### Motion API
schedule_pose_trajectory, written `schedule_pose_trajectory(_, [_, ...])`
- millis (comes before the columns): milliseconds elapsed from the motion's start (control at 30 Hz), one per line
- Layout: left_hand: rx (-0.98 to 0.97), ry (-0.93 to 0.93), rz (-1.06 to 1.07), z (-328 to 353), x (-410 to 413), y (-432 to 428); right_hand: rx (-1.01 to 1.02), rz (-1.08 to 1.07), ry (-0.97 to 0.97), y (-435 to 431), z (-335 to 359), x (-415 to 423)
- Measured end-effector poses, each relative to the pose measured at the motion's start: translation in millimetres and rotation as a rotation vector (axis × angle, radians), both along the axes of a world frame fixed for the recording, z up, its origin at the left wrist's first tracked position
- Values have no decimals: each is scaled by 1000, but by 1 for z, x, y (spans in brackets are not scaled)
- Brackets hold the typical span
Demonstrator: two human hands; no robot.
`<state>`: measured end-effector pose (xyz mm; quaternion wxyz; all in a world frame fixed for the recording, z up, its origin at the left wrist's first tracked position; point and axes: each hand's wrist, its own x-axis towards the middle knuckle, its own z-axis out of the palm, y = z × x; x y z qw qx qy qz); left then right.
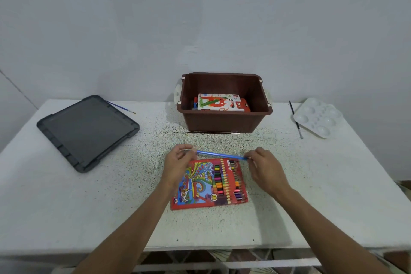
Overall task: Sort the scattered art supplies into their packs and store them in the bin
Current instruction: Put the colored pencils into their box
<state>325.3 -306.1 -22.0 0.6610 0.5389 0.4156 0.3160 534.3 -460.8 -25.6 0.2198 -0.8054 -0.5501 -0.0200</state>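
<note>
A blue pencil [220, 155] is held level between both hands, just above the top edge of a red colour-pencil pack [211, 183] lying flat on the table. My left hand [178, 162] pinches the pencil's left end and my right hand [264, 168] pinches its right end. Behind them stands the brown bin [224, 120], holding an oil pastels box [222, 102] and other packs partly hidden under it.
A dark grey lid [86, 131] lies at the left with a blue-handled brush [121, 107] behind it. A white paint palette [318, 117] and a black brush [295, 119] sit at the right. Another thin brush [213, 133] lies against the bin's front. The table edge [200, 248] is near me.
</note>
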Motion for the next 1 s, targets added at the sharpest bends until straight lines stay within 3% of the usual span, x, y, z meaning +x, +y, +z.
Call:
schedule_pose_trajectory(133, [404,294,88,-17,-20,14,-86,-187,-153,-24,-5,43])
schedule_pose_trajectory(300, [805,499,-60,-46,-43,24,-190,-243,-260,-43,3,76])
schedule_pose_trajectory(500, [934,578,-171,-63,-55,21,-213,-216,-298,-42,6,81])
schedule_pose_trajectory(1000, [993,617,-180,-67,-55,21,-169,-203,-320,-21,-13,65])
